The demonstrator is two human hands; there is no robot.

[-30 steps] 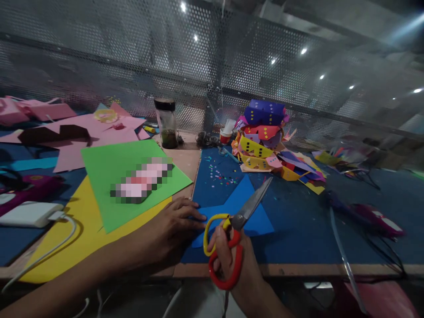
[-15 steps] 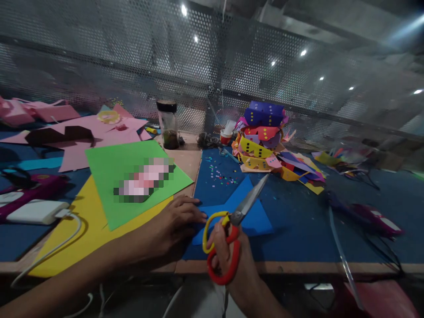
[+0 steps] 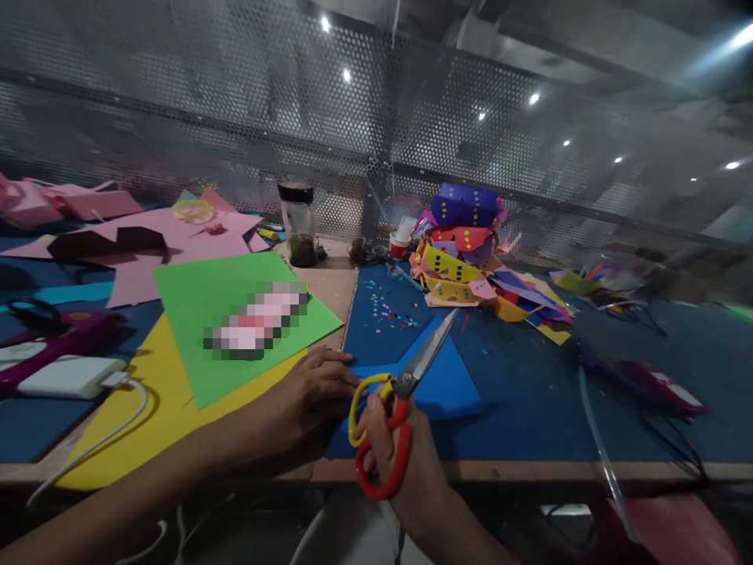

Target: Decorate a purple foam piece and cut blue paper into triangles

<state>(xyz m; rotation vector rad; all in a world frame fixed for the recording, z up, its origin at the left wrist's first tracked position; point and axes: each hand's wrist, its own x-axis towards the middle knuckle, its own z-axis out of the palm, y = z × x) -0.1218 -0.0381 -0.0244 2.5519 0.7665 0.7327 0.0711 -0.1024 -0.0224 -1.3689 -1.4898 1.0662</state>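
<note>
My right hand [image 3: 394, 459] grips a pair of scissors [image 3: 400, 400] with one yellow and one red handle loop, the closed blades pointing up and to the right over a blue paper sheet [image 3: 438, 377]. My left hand [image 3: 306, 404] lies flat with fingers stretched out, its fingertips pressing the left edge of that blue sheet on the dark blue mat [image 3: 529, 392]. Both hands are near the table's front edge.
A green sheet [image 3: 194, 290] lies over a yellow sheet [image 3: 147, 408] at left. Pink paper [image 3: 176, 243], a white power bank with cable [image 3: 64, 377], a dark-lidded jar [image 3: 298, 224], a pile of coloured paper cut-outs [image 3: 464, 251] and a perforated metal screen [image 3: 376, 118] stand further back.
The scissors and my right hand have drifted slightly left and down. My left hand stays on the blue sheet.
</note>
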